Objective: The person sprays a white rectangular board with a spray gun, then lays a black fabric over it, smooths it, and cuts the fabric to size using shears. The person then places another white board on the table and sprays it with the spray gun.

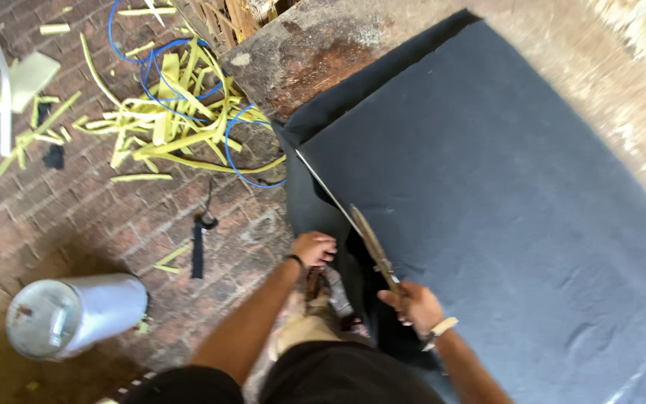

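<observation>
Right hand (pixel 415 307) grasps scissors (pixel 374 251) at dark felt sheet (pixel 487 187); left hand (pixel 314 248) grips its edge.

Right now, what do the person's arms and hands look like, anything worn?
Both forearms are bare, no sleeves in view and no gloves. The left hand has a thin dark band around the wrist. The right hand has a pale, cream-coloured strap at the wrist, like a watch strap; its face is not visible. No rings or markings can be made out.
</observation>
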